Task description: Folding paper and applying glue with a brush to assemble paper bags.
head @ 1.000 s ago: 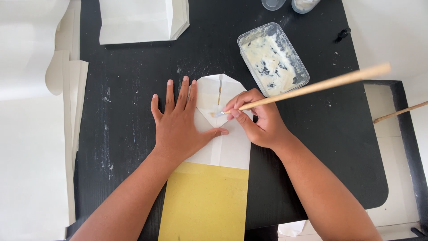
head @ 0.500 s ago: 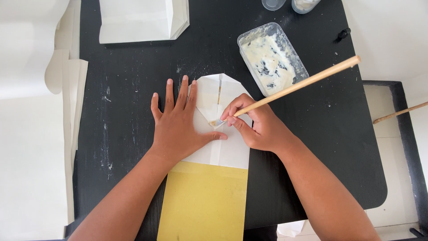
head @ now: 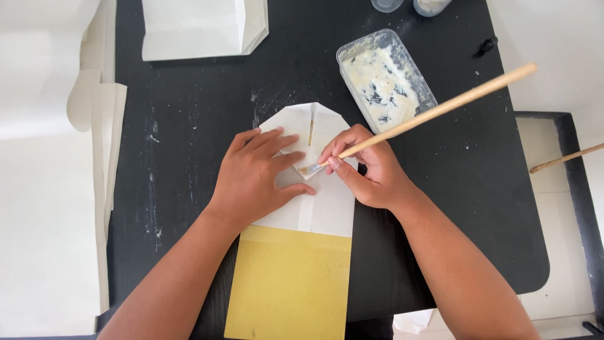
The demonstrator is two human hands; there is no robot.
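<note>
While flattened before, left hand (head: 255,179) now angled on folded paper (head: 318,201); right grip (head: 368,170) around brush (head: 434,112).

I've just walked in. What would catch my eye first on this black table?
Mid-table, the left hand lies flat on a folded white paper bag while the right hand touches a long wooden brush to its flap. A yellow board pokes out beneath, and a clear tray of white paste sits at upper right.

Bystanders on the black bench (head: 189,157)

A folded white paper bag (head: 201,28) lies at the far edge; white paper sheets (head: 94,126) hang off the left side; a wooden stick (head: 566,157) rests off right.
</note>
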